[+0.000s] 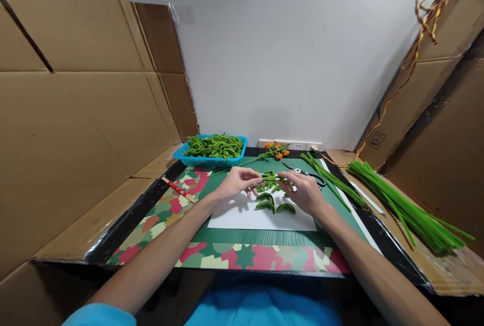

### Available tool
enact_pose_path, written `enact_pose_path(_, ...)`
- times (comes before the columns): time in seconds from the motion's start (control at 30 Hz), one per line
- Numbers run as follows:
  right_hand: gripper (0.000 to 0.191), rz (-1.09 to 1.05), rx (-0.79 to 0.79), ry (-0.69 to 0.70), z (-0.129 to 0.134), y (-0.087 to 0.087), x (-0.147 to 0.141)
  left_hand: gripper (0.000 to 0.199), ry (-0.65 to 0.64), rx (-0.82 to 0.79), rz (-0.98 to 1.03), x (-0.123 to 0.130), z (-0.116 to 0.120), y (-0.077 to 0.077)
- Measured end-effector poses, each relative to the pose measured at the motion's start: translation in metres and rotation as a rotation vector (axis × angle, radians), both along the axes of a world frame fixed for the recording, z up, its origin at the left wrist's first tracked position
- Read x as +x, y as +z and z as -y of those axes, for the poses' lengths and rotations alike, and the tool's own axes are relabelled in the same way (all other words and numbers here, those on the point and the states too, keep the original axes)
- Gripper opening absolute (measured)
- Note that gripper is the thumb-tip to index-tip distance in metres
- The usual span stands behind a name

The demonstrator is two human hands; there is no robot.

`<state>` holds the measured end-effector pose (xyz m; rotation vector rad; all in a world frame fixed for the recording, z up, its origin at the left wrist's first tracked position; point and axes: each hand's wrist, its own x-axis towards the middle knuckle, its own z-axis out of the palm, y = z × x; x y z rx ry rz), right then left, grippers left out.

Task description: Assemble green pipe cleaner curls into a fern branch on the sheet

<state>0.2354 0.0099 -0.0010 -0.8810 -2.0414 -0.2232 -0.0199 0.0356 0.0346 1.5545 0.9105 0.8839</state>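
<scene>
Above a white sheet of paper (pixel 234 217), my left hand (pixel 242 181) and my right hand (pixel 302 190) pinch a short green pipe cleaner (pixel 269 179), one at each end. Both sets of fingertips are closed, and the piece runs roughly level between them. Beneath the hands lie several curved green pipe cleaner pieces (pixel 285 208), some partly hidden by my fingers. Just beyond my right hand rest scissors (pixel 319 180) with dark handles, their blades partly in view.
A blue basket (pixel 212 161) heaped with green pieces stands at the back left. Orange-and-green pipe cleaner flowers (pixel 278 151) lie near the wall. Long green pipe cleaners (pixel 408 205) lie right. A red-and-tan stick (pixel 178 190) is at left. Cardboard walls (pixel 75 129) flank the table.
</scene>
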Motion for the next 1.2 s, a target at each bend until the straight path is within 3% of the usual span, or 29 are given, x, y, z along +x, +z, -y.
enact_pose_path(0.37, 0.019, 0.084, 0.025, -0.004, 0.0027, -0.0033, 0.0036, 0.050, -0.010, -0.036, 0.063, 0.0021, -0.0017, -0.0067)
enact_pose_path(0.9, 0.025, 0.185, 0.141, -0.068, 0.0059, 0.0036, 0.0087, 0.048, -0.006, -0.124, 0.095, 0.0074, 0.0066, -0.0008)
enact_pose_path(1.2, 0.024, 0.123, 0.071, -0.054, 0.0056, 0.0007, 0.0085, 0.046, -0.002, -0.114, 0.075, 0.0075, 0.0051, -0.0019)
